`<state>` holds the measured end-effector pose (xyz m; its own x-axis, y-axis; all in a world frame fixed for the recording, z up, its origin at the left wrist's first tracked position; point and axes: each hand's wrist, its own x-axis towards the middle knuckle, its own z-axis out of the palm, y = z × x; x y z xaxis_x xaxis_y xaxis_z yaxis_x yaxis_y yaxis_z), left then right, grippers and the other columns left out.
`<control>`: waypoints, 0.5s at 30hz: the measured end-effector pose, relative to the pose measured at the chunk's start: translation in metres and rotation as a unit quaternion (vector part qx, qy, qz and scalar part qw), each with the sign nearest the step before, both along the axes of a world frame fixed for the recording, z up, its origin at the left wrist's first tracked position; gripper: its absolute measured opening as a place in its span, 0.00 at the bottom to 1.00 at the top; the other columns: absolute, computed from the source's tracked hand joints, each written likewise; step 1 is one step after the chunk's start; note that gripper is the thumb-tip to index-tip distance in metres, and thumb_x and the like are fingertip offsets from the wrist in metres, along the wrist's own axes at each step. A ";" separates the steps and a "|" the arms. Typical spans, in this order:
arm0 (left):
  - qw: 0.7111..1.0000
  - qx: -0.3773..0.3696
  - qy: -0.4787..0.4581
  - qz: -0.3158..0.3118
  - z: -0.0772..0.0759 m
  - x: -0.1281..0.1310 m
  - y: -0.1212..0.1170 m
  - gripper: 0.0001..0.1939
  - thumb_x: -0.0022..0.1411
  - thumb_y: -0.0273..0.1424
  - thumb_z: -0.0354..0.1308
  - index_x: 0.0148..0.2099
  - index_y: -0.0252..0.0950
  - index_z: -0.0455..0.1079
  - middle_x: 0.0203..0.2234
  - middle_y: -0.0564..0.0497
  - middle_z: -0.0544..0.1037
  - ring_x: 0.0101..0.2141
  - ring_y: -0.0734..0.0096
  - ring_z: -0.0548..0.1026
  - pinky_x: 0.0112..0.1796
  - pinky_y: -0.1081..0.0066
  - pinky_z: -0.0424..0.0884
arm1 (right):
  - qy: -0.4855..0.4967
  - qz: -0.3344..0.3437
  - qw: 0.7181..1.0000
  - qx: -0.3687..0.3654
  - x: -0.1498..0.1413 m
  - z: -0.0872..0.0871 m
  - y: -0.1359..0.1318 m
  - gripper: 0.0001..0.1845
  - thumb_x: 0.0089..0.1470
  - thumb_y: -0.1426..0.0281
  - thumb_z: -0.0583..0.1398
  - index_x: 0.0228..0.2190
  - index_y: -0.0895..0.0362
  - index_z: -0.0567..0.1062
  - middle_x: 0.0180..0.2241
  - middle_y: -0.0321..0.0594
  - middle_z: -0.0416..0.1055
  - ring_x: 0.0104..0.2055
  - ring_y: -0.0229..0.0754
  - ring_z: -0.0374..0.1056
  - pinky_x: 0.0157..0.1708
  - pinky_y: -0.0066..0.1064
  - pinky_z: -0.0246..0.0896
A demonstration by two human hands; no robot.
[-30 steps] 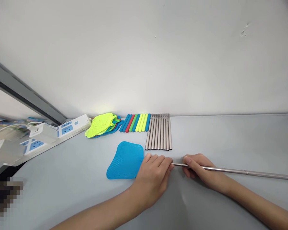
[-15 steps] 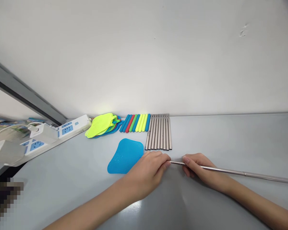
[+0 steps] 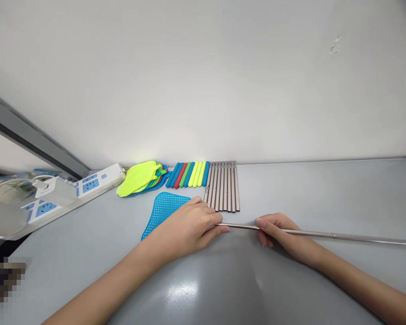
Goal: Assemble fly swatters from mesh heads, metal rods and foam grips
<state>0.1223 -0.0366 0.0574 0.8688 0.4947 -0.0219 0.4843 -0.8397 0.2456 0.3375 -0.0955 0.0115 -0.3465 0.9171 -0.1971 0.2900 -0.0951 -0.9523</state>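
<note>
My left hand (image 3: 189,221) is closed at the neck of a blue fly swatter head (image 3: 165,205), whose perforated blade sticks out behind the fingers, partly covered by the hand. A thin telescopic metal rod (image 3: 242,225) runs from my left fingertips to the right; the joint between rod and head is hidden in the grip. My right hand (image 3: 279,230) pinches the rod between thumb and fingers. Beyond the two hands lie a row of metal telescopic rods (image 3: 221,187) and a row of coloured handle grips (image 3: 187,174) in blue, red, green and yellow.
A stack of fly swatter heads (image 3: 138,178), yellow on top, lies at the back left. Beside it a white power strip (image 3: 101,178) with plugs in it runs along the left. A white wall (image 3: 206,81) rises behind the grey table (image 3: 291,289).
My left hand has moved left with the blue head, which has tilted so its holes show more. A longer stretch of thin rod now shows between the hands. My right hand keeps its pinch.
</note>
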 end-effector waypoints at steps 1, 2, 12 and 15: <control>1.000 0.008 -0.001 -0.005 0.000 -0.001 0.001 0.19 0.61 0.37 0.38 0.23 0.35 0.59 0.18 0.54 0.66 0.23 0.75 0.63 0.32 0.70 0.55 | 0.008 -0.007 1.000 -0.002 0.001 -0.001 0.000 0.25 0.54 0.58 0.45 0.15 0.60 0.62 0.15 0.33 0.54 0.19 0.32 0.49 0.21 0.25 0.42; 1.000 0.015 -0.003 -0.008 -0.001 -0.002 0.002 0.19 0.61 0.37 0.38 0.23 0.35 0.59 0.18 0.54 0.65 0.23 0.75 0.62 0.32 0.70 0.55 | 0.014 -0.014 1.000 -0.002 0.001 -0.002 0.001 0.25 0.54 0.58 0.45 0.14 0.59 0.62 0.15 0.33 0.54 0.19 0.32 0.49 0.20 0.26 0.42; 0.999 0.046 -0.005 -0.009 -0.007 -0.001 0.001 0.18 0.62 0.35 0.37 0.23 0.35 0.59 0.17 0.54 0.65 0.21 0.76 0.61 0.32 0.70 0.55 | 0.003 -0.004 1.000 0.012 0.002 -0.002 0.000 0.25 0.55 0.59 0.43 0.15 0.59 0.63 0.15 0.34 0.55 0.20 0.33 0.51 0.22 0.26 0.45; 0.999 0.036 0.002 -0.003 -0.012 0.002 -0.003 0.18 0.62 0.34 0.36 0.24 0.35 0.58 0.17 0.55 0.65 0.21 0.76 0.61 0.32 0.70 0.55 | -0.009 0.003 1.000 0.022 0.002 -0.002 0.001 0.25 0.56 0.60 0.42 0.16 0.59 0.64 0.16 0.34 0.57 0.21 0.34 0.53 0.24 0.26 0.47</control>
<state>0.1239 -0.0396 0.0457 0.8718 0.4898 0.0105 0.4798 -0.8579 0.1836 0.3397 -0.0942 0.0096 -0.3478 0.9231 -0.1638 0.3079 -0.0525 -0.9500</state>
